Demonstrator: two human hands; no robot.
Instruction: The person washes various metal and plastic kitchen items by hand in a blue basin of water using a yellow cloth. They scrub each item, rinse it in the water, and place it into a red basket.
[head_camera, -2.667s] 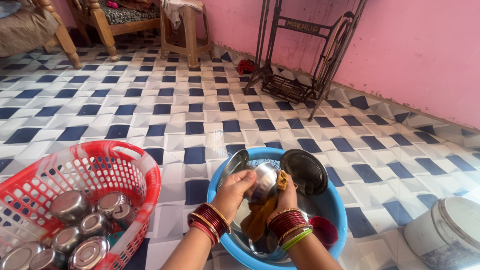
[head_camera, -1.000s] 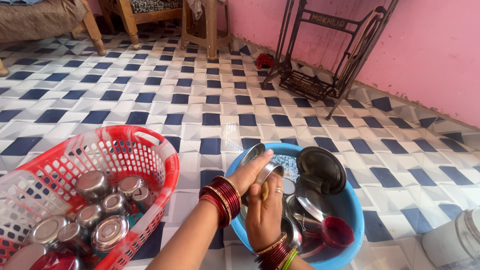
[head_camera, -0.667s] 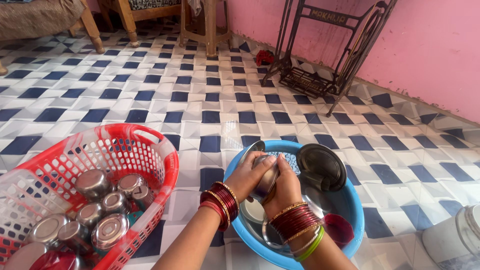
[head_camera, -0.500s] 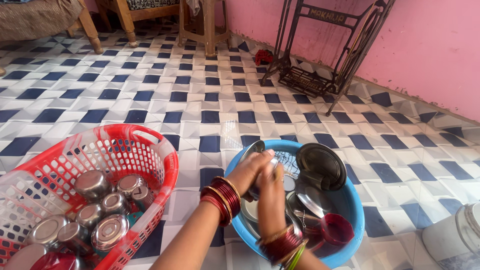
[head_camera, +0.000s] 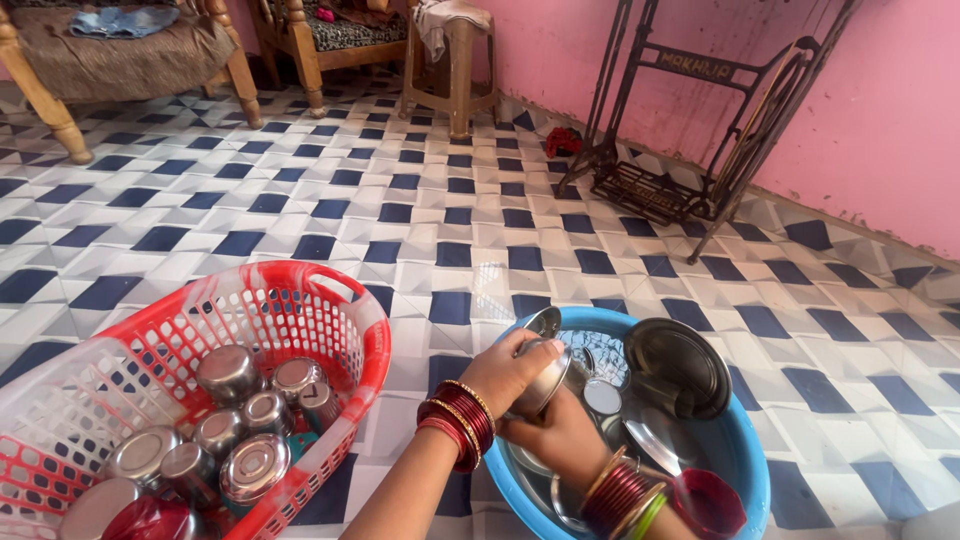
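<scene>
Both hands on one steel cup (head_camera: 545, 382) over the blue tub (head_camera: 745, 470); left hand (head_camera: 512, 368) grips it, right hand (head_camera: 555, 435) cups beneath; red basket (head_camera: 340, 300) holds several cups; dishes remain in tub.

A red and white plastic basket (head_camera: 330, 300) is sitting on a floor of blue and white patterned tiles (head_camera: 420, 215), holding several upturned steel cups (head_camera: 228, 372). Along the pink wall (head_camera: 880, 110), a black iron sewing-machine stand (head_camera: 700, 130) is standing with a small red object (head_camera: 565, 140) lying on the floor just beside it. Farther back, a wooden stool (head_camera: 452, 60) is bearing a draped cloth, beside a wooden chair with a patterned cushion (head_camera: 345, 30), and a wooden cot (head_camera: 110, 50) is showing at the upper left.
</scene>
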